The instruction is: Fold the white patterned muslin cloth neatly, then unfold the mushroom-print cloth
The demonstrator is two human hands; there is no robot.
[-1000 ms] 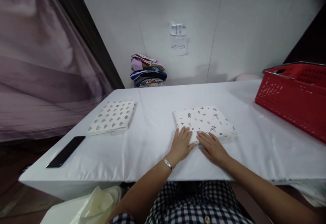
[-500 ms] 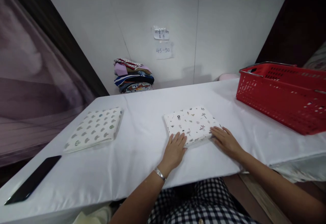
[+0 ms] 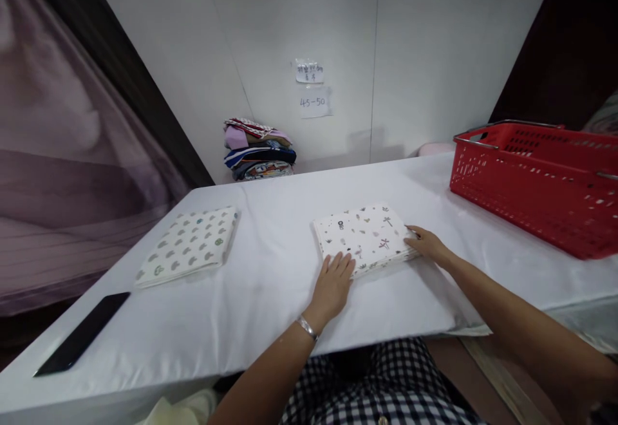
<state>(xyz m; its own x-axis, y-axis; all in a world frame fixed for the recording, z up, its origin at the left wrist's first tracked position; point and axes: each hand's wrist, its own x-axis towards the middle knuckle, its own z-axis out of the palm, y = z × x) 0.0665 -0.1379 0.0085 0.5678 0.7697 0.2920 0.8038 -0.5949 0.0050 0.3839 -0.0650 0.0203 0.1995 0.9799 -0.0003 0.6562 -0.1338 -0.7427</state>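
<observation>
A folded white cloth with small printed figures (image 3: 363,236) lies on the white table (image 3: 270,296) in front of me. My left hand (image 3: 333,284) rests flat at its near left corner, fingers stretched out. My right hand (image 3: 425,243) touches the cloth's right edge, fingers curled against its side. A second folded cloth with a green and grey leaf print (image 3: 189,252) lies further left on the table, away from both hands.
A red plastic basket (image 3: 535,183) stands at the table's right end. A black phone (image 3: 83,333) lies near the left front edge. A pile of folded fabrics (image 3: 258,150) sits against the back wall under paper notes (image 3: 311,87). A purple curtain (image 3: 58,174) hangs at left.
My right hand slid from the cloth's near edge around to its right side. My left hand stayed at the near left corner. The view turned slightly right.
</observation>
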